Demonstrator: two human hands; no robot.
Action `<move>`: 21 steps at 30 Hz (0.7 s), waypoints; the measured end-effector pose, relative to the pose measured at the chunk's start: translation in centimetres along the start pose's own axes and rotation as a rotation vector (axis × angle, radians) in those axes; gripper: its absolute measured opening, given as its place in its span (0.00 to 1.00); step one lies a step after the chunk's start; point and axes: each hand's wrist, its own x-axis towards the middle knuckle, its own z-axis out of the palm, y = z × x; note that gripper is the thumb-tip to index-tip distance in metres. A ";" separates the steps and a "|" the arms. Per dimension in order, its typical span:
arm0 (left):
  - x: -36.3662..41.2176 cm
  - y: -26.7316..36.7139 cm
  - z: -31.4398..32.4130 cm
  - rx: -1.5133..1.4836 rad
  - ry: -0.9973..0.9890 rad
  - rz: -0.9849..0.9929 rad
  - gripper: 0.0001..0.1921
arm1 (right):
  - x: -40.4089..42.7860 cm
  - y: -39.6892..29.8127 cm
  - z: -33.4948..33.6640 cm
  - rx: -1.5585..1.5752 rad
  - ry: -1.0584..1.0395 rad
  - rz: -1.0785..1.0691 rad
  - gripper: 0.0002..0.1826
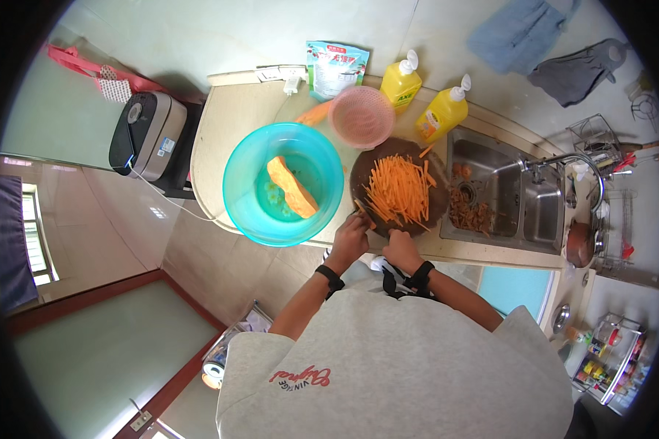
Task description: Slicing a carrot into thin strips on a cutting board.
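On the round dark cutting board [384, 159] lies a heap of thin orange root-vegetable strips [400, 189]. My left hand [352, 240] is at the board's near left edge, its fingertips on a small orange piece [361, 206]. Beside it my right hand [402, 250] is closed in a fist at the near edge, apparently around a knife's handle; the dark blade [369, 213] slants toward the left fingers and is partly hidden. A peeled chunk of orange root vegetable [292, 187] rests in the turquoise plastic basin [232, 184] to the left.
Behind the board stand a pink plastic colander [362, 117], a printed pouch [336, 71] and yellow pump bottles [401, 85]. An orange root vegetable [314, 114] lies behind the basin. Brown peelings [475, 215] lie in the steel double sink [497, 192] at right, under a curved faucet [574, 159].
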 end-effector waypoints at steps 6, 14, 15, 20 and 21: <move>-0.1 -0.2 0.0 0.001 -0.005 0.064 0.18 | 0.2 1.0 0.2 0.056 0.067 -0.089 0.11; -0.2 -0.4 0.2 0.013 -0.012 0.095 0.18 | -0.4 -0.3 0.0 -0.068 0.017 -0.010 0.11; -0.2 -0.4 0.3 0.006 -0.020 0.070 0.16 | -0.5 -0.9 0.0 -0.115 0.018 0.022 0.11; 0.1 -0.5 0.2 -0.006 -0.024 0.059 0.10 | 1.1 -2.6 1.2 -0.109 0.052 0.020 0.11; 0.3 -0.4 -0.1 -0.033 -0.041 0.053 0.10 | 1.9 -3.3 1.4 -0.099 0.084 0.012 0.11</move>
